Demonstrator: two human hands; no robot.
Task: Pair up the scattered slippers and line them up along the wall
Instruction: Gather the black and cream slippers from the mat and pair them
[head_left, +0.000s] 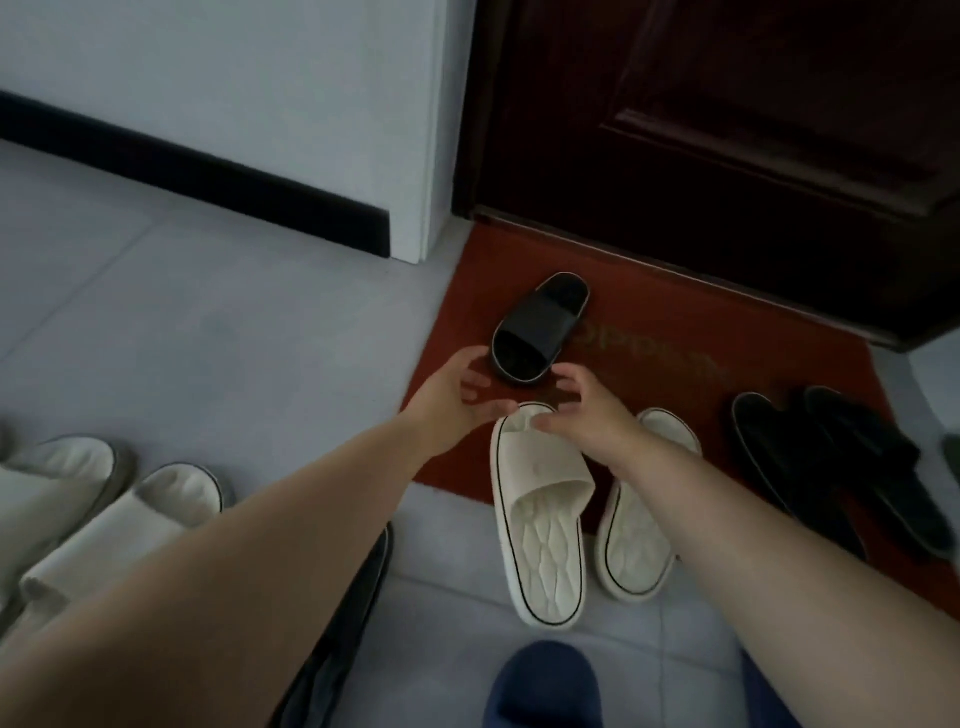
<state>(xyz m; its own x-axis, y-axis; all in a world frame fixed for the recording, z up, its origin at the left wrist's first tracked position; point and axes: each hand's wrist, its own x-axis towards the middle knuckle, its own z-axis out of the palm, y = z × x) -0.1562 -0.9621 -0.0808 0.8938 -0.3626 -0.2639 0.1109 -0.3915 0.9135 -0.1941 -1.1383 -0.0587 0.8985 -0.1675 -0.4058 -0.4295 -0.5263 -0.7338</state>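
Left hand (457, 395): fingers spread and loosely curled, holding nothing. The fingertips are at the near rim of the black slipper, and I cannot tell whether they touch it.
Right hand (587, 410): fingers loosely curled, nothing held. It hovers over the toe of the left cream slipper, just short of the black slipper.
Black slipper (540, 327): a single one, sole down on the doormat, toe angled toward the door, just beyond both my hands.
Left cream slipper (540, 525): sole down, toe on the doormat, heel on the floor.
Right cream slipper (634, 540): just beside its mate and lying the same way, partly hidden by my right forearm.
White slippers (130, 519): two side by side on the floor at far left, partly out of view.
Dark slippers (789, 467): two lying close together at the right end of the doormat.
Blue slipper (540, 686): at the bottom edge.
Doormat (649, 332): red, against the door (727, 130).
Floor (208, 338): pale tiles.
Wall (208, 78): white, with a black skirting (182, 161), left of the door.
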